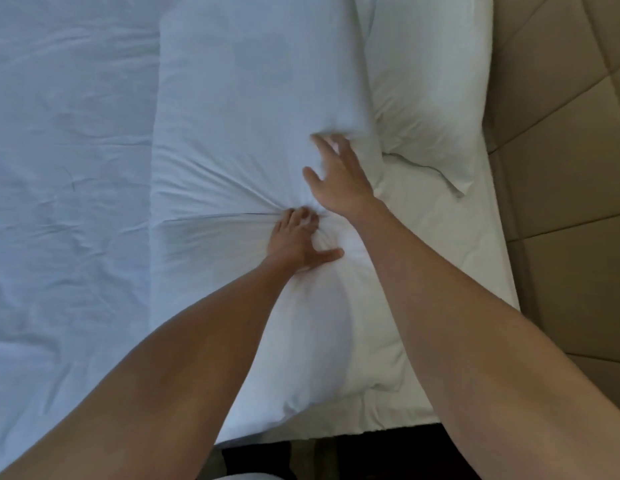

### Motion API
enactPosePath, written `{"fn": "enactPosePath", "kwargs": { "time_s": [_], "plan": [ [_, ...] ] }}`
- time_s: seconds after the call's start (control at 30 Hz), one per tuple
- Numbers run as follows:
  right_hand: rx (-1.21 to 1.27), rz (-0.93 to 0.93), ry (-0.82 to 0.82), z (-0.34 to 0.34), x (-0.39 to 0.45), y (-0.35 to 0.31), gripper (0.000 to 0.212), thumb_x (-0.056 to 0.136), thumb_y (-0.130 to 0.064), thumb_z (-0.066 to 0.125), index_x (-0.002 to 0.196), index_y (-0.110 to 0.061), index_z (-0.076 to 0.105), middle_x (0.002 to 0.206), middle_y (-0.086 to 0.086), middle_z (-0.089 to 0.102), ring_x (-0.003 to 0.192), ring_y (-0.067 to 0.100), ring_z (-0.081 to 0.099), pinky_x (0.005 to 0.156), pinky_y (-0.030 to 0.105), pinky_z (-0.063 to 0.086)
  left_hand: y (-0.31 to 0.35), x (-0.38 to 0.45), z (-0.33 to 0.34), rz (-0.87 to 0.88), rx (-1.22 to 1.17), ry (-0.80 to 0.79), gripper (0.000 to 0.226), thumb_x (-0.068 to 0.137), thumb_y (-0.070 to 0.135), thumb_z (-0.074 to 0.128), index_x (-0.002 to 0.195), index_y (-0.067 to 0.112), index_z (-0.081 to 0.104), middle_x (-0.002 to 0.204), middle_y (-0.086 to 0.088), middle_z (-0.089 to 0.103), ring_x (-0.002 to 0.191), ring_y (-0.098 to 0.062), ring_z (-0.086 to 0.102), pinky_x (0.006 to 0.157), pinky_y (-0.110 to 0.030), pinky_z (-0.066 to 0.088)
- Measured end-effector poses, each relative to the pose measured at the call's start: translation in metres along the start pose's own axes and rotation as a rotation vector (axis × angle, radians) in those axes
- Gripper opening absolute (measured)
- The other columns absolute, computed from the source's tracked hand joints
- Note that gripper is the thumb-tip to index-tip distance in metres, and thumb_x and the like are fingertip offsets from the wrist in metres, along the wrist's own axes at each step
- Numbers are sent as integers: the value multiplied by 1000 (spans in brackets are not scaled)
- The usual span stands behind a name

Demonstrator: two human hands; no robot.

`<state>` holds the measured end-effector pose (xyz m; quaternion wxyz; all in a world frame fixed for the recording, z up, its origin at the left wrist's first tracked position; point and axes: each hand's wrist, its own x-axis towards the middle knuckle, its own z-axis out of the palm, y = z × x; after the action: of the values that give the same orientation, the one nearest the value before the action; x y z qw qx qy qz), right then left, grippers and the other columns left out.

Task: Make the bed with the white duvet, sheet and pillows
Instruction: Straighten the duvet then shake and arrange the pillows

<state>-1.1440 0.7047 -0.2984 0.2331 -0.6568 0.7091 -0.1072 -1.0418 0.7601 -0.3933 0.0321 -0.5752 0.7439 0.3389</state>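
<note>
**Pressing 1 pillow flat at the head of the bed**

Looking down through the head camera, I see both of my bare arms reaching forward over the near corner of the bed. My left hand is dug into the front pillow, its fingers curled into a bunch of the white pillowcase so that creases fan out from the grip, with the thumb lying out to the side on the cloth. My right hand is just beyond it on the same pillow, fingers spread and fairly straight, lying flat near the pillow's right edge; the fingertips are blurred, so I can't say for sure how firmly they press.

That pillow lies lengthwise up the middle of the view, from the near bed edge to the top of the frame. A second pillow sits to its right, touching it along 1 side and lying close to the padded beige headboard, which fills the right edge of the view. Both pillows rest on the white sheet, which stretches away to the left with shallow wrinkles across it. A strip of the sheet also shows bare between the pillows and the headboard, down to the near corner of the bed.
</note>
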Motion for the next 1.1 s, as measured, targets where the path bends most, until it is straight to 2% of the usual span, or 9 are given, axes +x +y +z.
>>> {"fn": "enactPosePath", "kwargs": {
  "time_s": [0.17, 0.37, 0.5, 0.57, 0.63, 0.77, 0.9, 0.97, 1.1],
  "plan": [
    [-87, 199, -376, 30, 56, 37, 99, 84, -79, 37, 154, -30, -14, 162, 3, -20, 148, 40, -12, 118, 59, 8, 14, 29, 7, -17, 3, -90, 98, 70, 80, 57, 149, 24, 37, 158, -1, 22, 147, -24, 13, 120, -41, 15],
    [-11, 317, -492, 40, 105, 30, 116, 81, -84, 33, 153, -4, -11, 164, 7, -12, 150, 30, 15, 121, 50, 6, 0, 40, -36, -68, -335, -273, 72, 80, 52, 73, 140, 16, 52, 144, -3, 48, 132, -20, 44, 109, -28, 32],
    [29, 404, -481, 53, 127, 25, 120, 75, -85, 37, 154, 0, 3, 159, 21, 18, 145, 37, 26, 119, 50, 17, -55, 33, -90, -74, -514, 464, 51, 81, 25, 78, 127, 9, 63, 107, -12, 65, 89, -23, 62, 88, -43, 52],
    [48, 414, -451, 57, 132, 27, 115, 78, -84, 29, 153, 1, 9, 154, 22, 32, 141, 37, 34, 117, 50, 21, -93, 46, -122, -186, -310, 655, 72, 78, 40, 77, 141, 19, 50, 124, -10, 56, 108, -29, 55, 96, -46, 46],
    [74, 434, -441, 60, 136, 30, 116, 79, -87, 18, 153, 2, 5, 155, 22, 30, 142, 37, 33, 118, 51, 19, -122, 66, -146, -330, -160, 525, 94, 73, 61, 73, 151, 36, 27, 150, 0, 36, 133, -30, 37, 105, -51, 34],
    [109, 517, -156, 56, 136, -3, 107, 85, -80, 25, 155, -2, 1, 163, 19, 2, 147, 43, 13, 115, 63, 13, -123, 102, -147, -375, -121, 293, 103, 64, 84, 59, 150, 48, 15, 157, 10, 20, 138, -33, 28, 107, -55, 25],
    [-216, -66, 327, 47, 141, -51, 73, 95, -55, 38, 157, -23, 16, 164, 2, 9, 151, 30, 8, 114, 61, 14, -107, 113, -146, -287, -44, 146, 88, 74, 84, 47, 149, 52, 15, 156, 3, 19, 137, -38, 24, 105, -60, 23],
    [-308, -131, 176, 47, 162, -55, 68, 95, -59, 34, 155, -31, 21, 165, 0, 10, 151, 33, 3, 117, 62, 4, -104, 116, -154, -269, -5, 55, 73, 83, 80, 37, 148, 56, 15, 155, 0, 19, 137, -38, 21, 105, -63, 22],
    [-415, 161, -110, 42, 204, -26, 85, 82, -83, 22, 155, -40, 10, 165, -2, -5, 146, 46, -15, 109, 70, -11, -111, 135, -171, -173, 76, 19, 52, 93, 69, 28, 143, 61, 23, 154, 1, 15, 143, -32, 6, 112, -64, 6]
  ]
}}
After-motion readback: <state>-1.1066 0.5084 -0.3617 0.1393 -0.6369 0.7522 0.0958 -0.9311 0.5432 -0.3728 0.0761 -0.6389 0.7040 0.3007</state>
